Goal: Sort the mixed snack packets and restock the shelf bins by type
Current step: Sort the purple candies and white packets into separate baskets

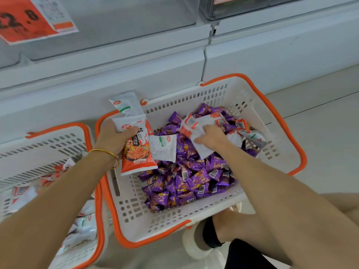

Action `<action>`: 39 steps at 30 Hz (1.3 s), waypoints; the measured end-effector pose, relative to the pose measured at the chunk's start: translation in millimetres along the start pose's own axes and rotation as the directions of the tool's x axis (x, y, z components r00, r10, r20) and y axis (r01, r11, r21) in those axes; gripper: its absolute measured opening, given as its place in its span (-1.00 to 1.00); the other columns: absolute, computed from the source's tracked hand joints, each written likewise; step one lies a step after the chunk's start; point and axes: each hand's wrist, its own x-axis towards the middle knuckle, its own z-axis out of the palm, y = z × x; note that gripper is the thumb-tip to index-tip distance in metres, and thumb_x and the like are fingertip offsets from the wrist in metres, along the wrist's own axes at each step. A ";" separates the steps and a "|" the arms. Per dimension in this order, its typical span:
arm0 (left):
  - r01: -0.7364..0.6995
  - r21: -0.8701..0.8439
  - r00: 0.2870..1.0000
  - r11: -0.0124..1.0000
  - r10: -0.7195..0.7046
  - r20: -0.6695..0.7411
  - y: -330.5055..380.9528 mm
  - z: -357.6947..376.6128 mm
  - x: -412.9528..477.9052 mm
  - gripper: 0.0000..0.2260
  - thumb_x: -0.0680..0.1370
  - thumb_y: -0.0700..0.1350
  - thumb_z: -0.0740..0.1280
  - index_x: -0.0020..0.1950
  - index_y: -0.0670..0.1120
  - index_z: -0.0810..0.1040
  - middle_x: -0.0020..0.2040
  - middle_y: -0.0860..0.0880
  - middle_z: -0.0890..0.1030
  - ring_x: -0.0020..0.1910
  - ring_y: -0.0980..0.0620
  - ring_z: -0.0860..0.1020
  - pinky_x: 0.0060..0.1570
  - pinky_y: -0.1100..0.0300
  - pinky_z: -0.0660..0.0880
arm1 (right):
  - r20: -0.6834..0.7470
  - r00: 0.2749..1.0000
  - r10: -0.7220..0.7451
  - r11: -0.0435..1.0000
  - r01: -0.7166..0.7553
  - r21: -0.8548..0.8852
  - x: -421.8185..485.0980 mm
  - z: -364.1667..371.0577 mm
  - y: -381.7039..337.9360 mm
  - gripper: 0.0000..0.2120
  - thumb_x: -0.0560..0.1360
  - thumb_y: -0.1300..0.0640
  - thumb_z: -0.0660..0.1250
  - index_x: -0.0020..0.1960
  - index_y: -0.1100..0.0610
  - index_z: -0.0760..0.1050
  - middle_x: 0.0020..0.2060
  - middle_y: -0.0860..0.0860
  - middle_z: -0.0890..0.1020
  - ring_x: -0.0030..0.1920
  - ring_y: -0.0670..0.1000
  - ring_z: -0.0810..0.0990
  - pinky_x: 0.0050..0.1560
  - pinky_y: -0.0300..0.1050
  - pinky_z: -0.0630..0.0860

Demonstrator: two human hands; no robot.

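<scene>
left hand [114, 138] has its grip clenched round a bunch of orange-and-white packets [138, 154], held over the left edge of the white basket [281, 123]. right hand [211, 136] is down in the pile, grip curled on a white packet [202, 150] lying on the purple packets [194, 177]. second basket [58, 133] sits just left with more orange ones

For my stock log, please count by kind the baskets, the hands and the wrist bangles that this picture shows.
White slotted plastic baskets with orange rims: 2, middle basket, left basket
Bare hands gripping snack packets: 2, left hand, right hand
Thin gold bangle: 1
Total: 5
</scene>
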 end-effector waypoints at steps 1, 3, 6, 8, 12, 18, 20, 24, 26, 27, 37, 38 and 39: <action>0.008 -0.014 1.000 1.000 -0.008 -0.008 -0.3 -0.5 0.0 -0.68 0.51 -0.34 0.33 0.22 -0.15 0.42 -0.07 -0.08 0.60 -0.27 0.14 0.62 -0.29 0.30 0.58 | 0.082 0.996 0.030 0.994 -0.021 -0.107 -0.4 6.9 -3.4 -0.57 0.47 0.02 0.36 0.24 0.24 0.43 0.17 0.19 0.52 0.16 0.19 0.51 0.06 -0.03 0.46; 0.016 -0.024 1.000 1.000 -0.017 -0.012 -0.6 -1.2 -0.8 -0.74 0.51 -0.35 0.32 0.10 -0.07 0.43 -0.13 -0.02 0.58 -0.37 0.22 0.61 -0.34 0.35 0.57 | 0.080 0.993 0.084 0.969 -0.062 -0.239 -3.1 19.4 -7.6 -0.57 0.47 -0.03 0.35 0.23 0.20 0.41 0.22 0.23 0.46 0.22 0.23 0.44 0.16 0.02 0.42; 0.028 -0.027 1.000 0.999 -0.028 0.003 -1.9 0.8 -2.5 -0.74 0.52 -0.34 0.31 -0.09 0.04 0.43 -0.21 0.03 0.58 -0.42 0.26 0.59 -0.36 0.36 0.56 | -0.020 0.992 0.127 0.953 -0.128 -0.273 -12.5 30.9 -10.8 -0.56 0.47 -0.04 0.36 0.26 0.10 0.36 0.20 0.20 0.46 0.22 0.23 0.43 0.18 0.06 0.39; 0.042 -0.035 0.999 0.999 -0.042 0.006 -1.6 1.7 -3.7 -0.75 0.52 -0.33 0.32 -0.09 0.03 0.43 -0.24 0.03 0.62 -0.40 0.22 0.60 -0.36 0.35 0.57 | -0.001 0.998 0.060 0.980 -0.059 -0.187 -18.9 26.7 -9.8 -0.53 0.41 0.04 0.42 0.22 0.07 0.29 -0.02 0.13 0.51 0.12 0.19 0.47 0.08 0.05 0.42; 0.074 -0.027 0.997 0.997 -0.074 -0.003 -4.3 -4.1 -2.1 -0.75 0.52 -0.28 0.34 0.16 -0.08 0.43 0.01 -0.15 0.61 -0.18 0.04 0.61 -0.27 0.26 0.60 | 0.342 0.932 -0.120 0.991 0.131 -0.008 -24.3 -15.4 -7.5 -0.27 0.30 0.26 0.53 0.33 0.17 0.20 0.06 0.11 0.45 0.09 0.14 0.46 0.04 -0.06 0.41; 0.122 -0.050 0.993 0.991 -0.121 0.011 -15.4 -14.8 2.7 -0.59 0.51 -0.27 0.35 0.34 -0.16 0.36 0.11 -0.19 0.60 -0.02 -0.08 0.62 -0.23 0.19 0.62 | 0.182 0.955 -0.235 0.819 0.296 -0.492 31.9 -48.4 -16.4 -0.45 0.35 0.19 0.48 0.27 0.19 0.36 0.24 0.18 0.45 0.21 0.18 0.45 0.17 0.01 0.46; 0.146 -0.059 0.989 0.987 -0.146 0.017 -18.8 -18.1 5.6 -0.57 0.50 -0.25 0.37 0.35 -0.15 0.37 0.10 -0.20 0.61 -0.03 -0.10 0.63 -0.26 0.18 0.63 | 0.251 0.935 -0.249 0.680 0.353 -0.643 47.2 -38.0 -12.7 -0.37 0.33 0.06 0.50 0.34 0.11 0.35 0.34 0.20 0.33 0.32 0.21 0.32 0.28 0.09 0.39; 0.135 -0.014 0.990 0.991 -0.134 0.032 -24.5 -21.7 11.5 -0.58 0.48 -0.24 0.39 0.32 -0.16 0.43 0.07 -0.19 0.63 -0.03 -0.11 0.64 -0.20 0.16 0.63 | 0.394 0.905 -0.159 0.604 0.405 -0.686 63.5 -34.8 -6.9 -0.12 0.35 -0.09 0.50 0.52 -0.01 0.11 0.52 0.12 0.05 0.50 0.20 0.03 0.43 0.18 0.19; 0.154 -0.019 0.987 0.988 -0.153 0.045 -25.9 -21.6 11.2 -0.60 0.48 -0.23 0.39 0.31 -0.15 0.45 0.07 -0.18 0.64 -0.02 -0.12 0.64 -0.15 0.12 0.63 | 0.430 0.892 -0.136 0.582 0.423 -0.694 66.8 -36.9 -8.6 -0.12 0.34 -0.13 0.49 0.52 -0.01 0.12 0.48 0.12 0.16 0.45 0.20 0.16 0.39 0.15 0.27; 0.161 -0.023 0.986 0.987 -0.160 0.049 -26.4 -21.7 10.7 -0.60 0.48 -0.22 0.39 0.31 -0.15 0.46 0.07 -0.18 0.64 -0.02 -0.12 0.64 -0.14 0.11 0.63 | 0.435 0.891 -0.132 0.569 0.427 -0.703 65.8 -36.9 -9.8 -0.13 0.34 -0.15 0.48 0.51 -0.01 0.14 0.45 0.11 0.21 0.42 0.19 0.24 0.34 0.13 0.33; 0.187 -0.128 0.982 0.974 -0.181 0.055 -1.6 -66.7 -33.0 -0.80 0.52 -0.26 0.32 0.14 -0.23 0.50 -0.16 -0.14 0.68 -0.29 0.00 0.66 -0.34 0.18 0.61 | 0.073 0.902 -0.426 0.793 0.411 -0.450 -15.1 -58.1 -62.2 -0.37 0.35 -0.10 0.44 0.35 0.01 0.33 0.17 0.00 0.53 0.17 0.08 0.48 0.13 -0.01 0.40; 0.197 -0.144 0.980 0.970 -0.189 0.070 3.1 -83.2 -42.8 -0.86 0.53 -0.27 0.30 0.08 -0.22 0.52 -0.25 -0.09 0.69 -0.36 0.04 0.65 -0.40 0.22 0.58 | 0.028 0.908 -0.417 0.864 0.406 -0.299 -32.0 -60.8 -80.7 -0.42 0.35 -0.09 0.47 0.28 0.05 0.37 0.09 0.00 0.54 0.09 0.07 0.49 0.05 -0.02 0.42; 0.208 -0.145 0.977 0.967 -0.197 0.085 4.8 -103.0 -50.7 -0.90 0.54 -0.27 0.29 0.03 -0.20 0.53 -0.32 -0.06 0.68 -0.41 0.06 0.64 -0.44 0.24 0.56 | -0.004 0.913 -0.408 0.902 0.403 -0.153 -50.0 -61.1 -101.2 -0.49 0.34 -0.08 0.49 0.16 0.09 0.39 -0.01 0.00 0.52 0.00 0.06 0.49 -0.04 -0.02 0.40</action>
